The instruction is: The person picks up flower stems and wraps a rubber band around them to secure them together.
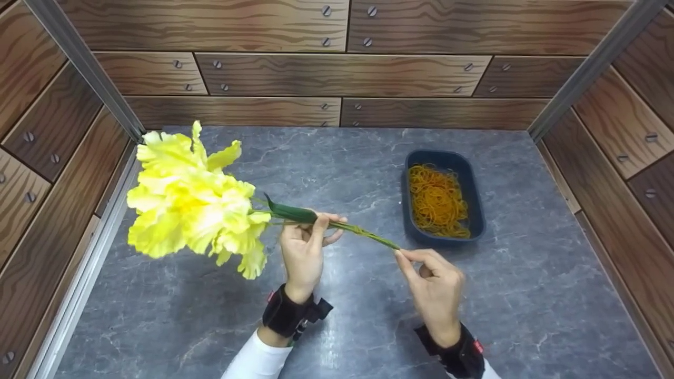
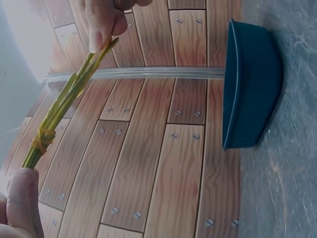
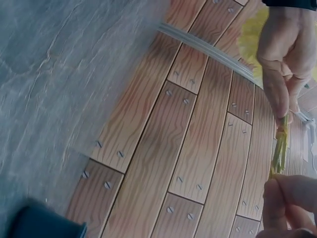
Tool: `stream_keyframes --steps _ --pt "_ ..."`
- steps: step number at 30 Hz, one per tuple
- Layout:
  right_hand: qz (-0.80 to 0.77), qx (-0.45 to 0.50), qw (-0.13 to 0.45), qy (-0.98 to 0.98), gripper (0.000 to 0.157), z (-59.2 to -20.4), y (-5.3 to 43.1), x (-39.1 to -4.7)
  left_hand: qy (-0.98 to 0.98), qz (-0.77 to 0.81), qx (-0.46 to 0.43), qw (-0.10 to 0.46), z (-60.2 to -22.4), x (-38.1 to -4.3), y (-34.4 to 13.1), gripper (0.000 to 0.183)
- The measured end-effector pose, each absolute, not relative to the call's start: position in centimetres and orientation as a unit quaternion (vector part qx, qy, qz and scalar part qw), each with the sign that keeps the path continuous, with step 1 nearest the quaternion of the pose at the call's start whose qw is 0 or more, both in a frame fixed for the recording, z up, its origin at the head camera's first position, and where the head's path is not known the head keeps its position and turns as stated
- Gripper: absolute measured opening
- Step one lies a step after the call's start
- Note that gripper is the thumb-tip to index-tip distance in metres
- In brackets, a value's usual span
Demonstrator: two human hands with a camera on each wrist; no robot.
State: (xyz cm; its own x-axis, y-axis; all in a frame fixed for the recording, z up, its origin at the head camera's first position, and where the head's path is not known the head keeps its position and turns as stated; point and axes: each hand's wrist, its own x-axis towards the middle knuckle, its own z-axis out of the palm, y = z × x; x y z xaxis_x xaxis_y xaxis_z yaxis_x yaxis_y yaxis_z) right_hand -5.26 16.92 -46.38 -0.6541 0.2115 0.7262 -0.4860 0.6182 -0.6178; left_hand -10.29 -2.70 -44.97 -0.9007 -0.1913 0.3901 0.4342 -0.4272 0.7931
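A bunch of yellow artificial flowers [image 1: 195, 200] with a dark green leaf [image 1: 292, 212] is held off the tabletop, blossoms to the left. My left hand [image 1: 305, 252] grips the stems just below the leaf. At their lower end, the thumb and fingertips of my right hand [image 1: 436, 284] pinch the stem tips. A yellow rubber band [image 2: 43, 139] is wound round the green stems [image 2: 64, 101] between the two hands. In the right wrist view the banded stems [image 3: 280, 148] run from one hand to the other.
A dark blue tray [image 1: 479, 210] stands right of the hands, with a heap of yellow-orange rubber bands [image 1: 437, 202] inside. Wood-patterned walls [image 1: 337, 76] close off the back and sides of the grey marbled tabletop [image 1: 363, 321].
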Motion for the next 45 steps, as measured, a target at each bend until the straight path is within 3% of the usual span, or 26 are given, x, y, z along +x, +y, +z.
stream_keyframes --steps 9,27,33,41,45 --pt "0.391 0.126 0.437 -0.800 0.021 -46.3 16.9 -5.6 -0.537 -0.808 -0.153 0.187 -45.1 -10.0 -2.1 0.013" --pt "0.483 0.109 0.392 -0.776 0.018 -42.9 17.6 -5.9 -0.539 -0.815 -0.167 0.133 -44.9 -10.3 -2.6 0.016" --pt "0.565 0.137 0.283 -0.763 0.013 -43.8 19.4 -7.0 -0.541 -0.818 -0.175 0.088 -45.2 -10.3 -2.7 0.015" --pt "0.616 0.215 0.019 -0.757 0.018 -44.9 20.1 -8.4 -0.556 -0.805 -0.206 0.020 -45.7 -10.2 -2.2 0.017" --pt "0.638 0.234 -0.069 -0.730 0.021 -45.2 20.0 -8.6 -0.562 -0.802 -0.201 0.003 -45.8 -10.3 -2.2 0.018"
